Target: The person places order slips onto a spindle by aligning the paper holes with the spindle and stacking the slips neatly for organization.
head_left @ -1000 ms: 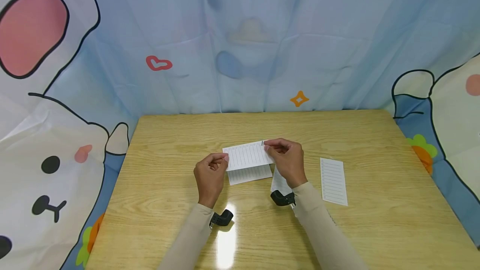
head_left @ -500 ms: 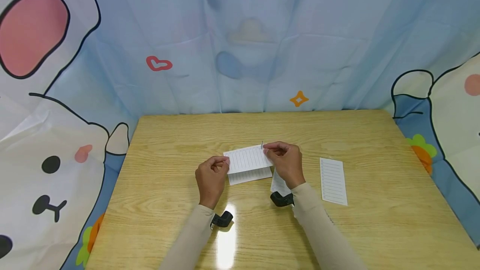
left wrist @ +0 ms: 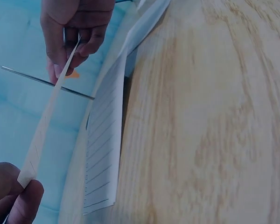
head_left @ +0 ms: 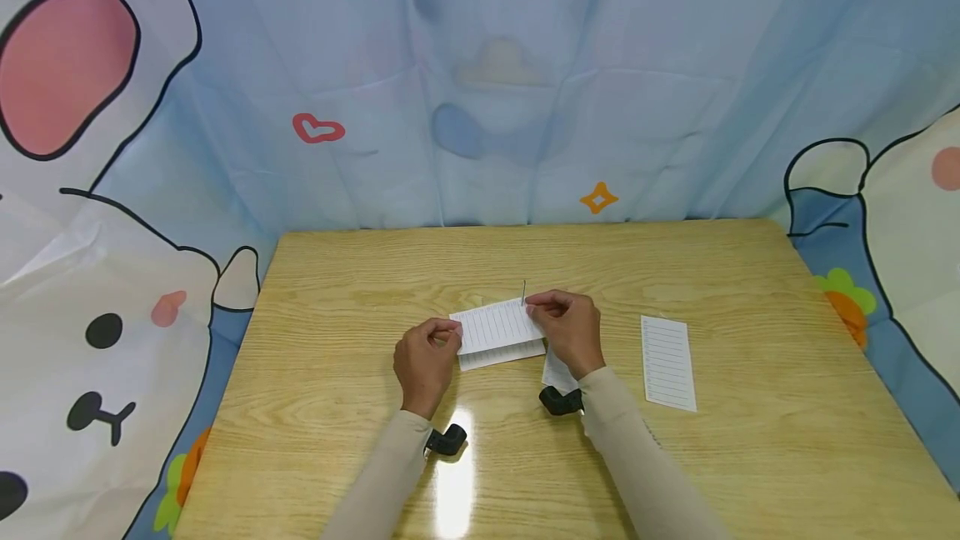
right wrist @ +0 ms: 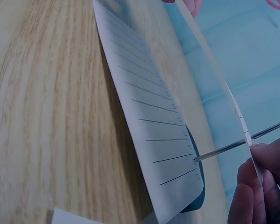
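Stretched between my hands is a lined white card (head_left: 493,326). My left hand (head_left: 426,363) pinches its left end, and my right hand (head_left: 572,333) pinches the right end. Near the right fingers a thin upright metal spike (right wrist: 224,149) passes through this card, its upper part standing above it in the head view. Below, a second lined card (left wrist: 105,140) sits low on the same spike, apart from the held one. A dark bluish base (right wrist: 196,200) shows partly from beneath that lower card; the rest of the base is hidden.
A lined card (head_left: 668,363) lies on the wooden table (head_left: 337,473) to the right. Another card (head_left: 557,371) is partly hidden by my right hand and wrist. A light blue printed curtain (head_left: 495,148) hangs behind the table's far edge.
Both hands have come down slightly with the card, closer to the lower one. More of the spike now sticks out above the held card.
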Action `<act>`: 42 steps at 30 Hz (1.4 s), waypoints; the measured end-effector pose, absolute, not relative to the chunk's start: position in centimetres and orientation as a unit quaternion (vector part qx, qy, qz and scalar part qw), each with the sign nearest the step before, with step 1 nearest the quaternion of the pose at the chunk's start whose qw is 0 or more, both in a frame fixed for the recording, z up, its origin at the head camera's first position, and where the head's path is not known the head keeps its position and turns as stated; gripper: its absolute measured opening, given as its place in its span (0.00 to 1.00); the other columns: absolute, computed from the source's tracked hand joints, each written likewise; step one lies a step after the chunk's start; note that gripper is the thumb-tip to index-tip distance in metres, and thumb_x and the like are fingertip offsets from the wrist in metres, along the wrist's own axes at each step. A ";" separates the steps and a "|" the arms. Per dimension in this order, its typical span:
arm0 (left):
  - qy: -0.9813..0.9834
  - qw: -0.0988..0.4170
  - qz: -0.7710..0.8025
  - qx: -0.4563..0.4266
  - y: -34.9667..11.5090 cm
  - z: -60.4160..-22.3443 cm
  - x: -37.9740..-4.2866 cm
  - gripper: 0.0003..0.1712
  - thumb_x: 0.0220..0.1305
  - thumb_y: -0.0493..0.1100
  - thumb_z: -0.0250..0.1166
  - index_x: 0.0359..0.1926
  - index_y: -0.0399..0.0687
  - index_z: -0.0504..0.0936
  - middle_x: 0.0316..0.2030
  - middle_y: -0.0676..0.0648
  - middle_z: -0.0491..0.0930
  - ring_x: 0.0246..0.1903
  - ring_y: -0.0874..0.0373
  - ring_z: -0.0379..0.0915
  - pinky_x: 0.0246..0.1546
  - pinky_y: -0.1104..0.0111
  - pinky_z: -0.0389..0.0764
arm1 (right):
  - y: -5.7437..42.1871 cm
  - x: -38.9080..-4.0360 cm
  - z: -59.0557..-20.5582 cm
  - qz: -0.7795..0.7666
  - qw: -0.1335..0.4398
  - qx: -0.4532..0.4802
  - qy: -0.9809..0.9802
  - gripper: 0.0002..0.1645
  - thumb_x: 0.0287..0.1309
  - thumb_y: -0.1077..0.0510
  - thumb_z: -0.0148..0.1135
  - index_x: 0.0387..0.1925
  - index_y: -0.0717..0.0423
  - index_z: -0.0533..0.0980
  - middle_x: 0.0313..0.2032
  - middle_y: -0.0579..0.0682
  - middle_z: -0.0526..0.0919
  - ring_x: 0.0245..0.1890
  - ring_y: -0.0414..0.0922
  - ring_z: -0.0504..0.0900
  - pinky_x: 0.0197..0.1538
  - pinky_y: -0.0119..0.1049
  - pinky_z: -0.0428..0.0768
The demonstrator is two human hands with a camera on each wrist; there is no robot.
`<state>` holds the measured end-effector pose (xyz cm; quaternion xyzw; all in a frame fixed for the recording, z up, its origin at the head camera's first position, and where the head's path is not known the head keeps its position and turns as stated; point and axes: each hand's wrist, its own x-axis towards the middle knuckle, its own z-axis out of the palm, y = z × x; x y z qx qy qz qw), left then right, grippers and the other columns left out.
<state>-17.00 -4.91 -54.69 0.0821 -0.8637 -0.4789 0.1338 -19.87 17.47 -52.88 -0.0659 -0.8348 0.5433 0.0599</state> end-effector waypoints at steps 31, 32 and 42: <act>-0.895 0.108 -0.424 0.084 -4.4 -56.7 -17.2 0.05 0.58 0.41 0.77 0.28 0.59 0.93 0.21 0.60 0.87 0.25 0.63 0.79 0.23 0.69 0.70 | 16.8 -20.4 -54.9 0.416 0.067 -0.075 -0.904 0.06 0.57 0.62 0.71 0.32 0.50 0.91 0.27 0.48 0.89 0.27 0.43 0.83 0.37 0.36 0.77; -0.896 0.110 -0.422 0.083 -4.4 -56.8 -17.3 0.05 0.58 0.41 0.77 0.28 0.59 0.93 0.21 0.60 0.87 0.26 0.62 0.80 0.24 0.69 0.71 | 16.8 -20.4 -54.9 0.414 0.069 -0.075 -0.905 0.06 0.56 0.62 0.71 0.31 0.50 0.91 0.27 0.48 0.89 0.27 0.43 0.83 0.37 0.37 0.78; -0.909 0.095 -0.399 0.071 -4.6 -56.5 -17.4 0.03 0.55 0.41 0.77 0.29 0.56 0.93 0.20 0.58 0.86 0.32 0.56 0.76 0.31 0.65 0.73 | 16.8 -20.6 -54.7 0.401 0.062 -0.072 -0.911 0.04 0.57 0.60 0.73 0.30 0.49 0.91 0.28 0.48 0.89 0.32 0.46 0.85 0.40 0.40 0.79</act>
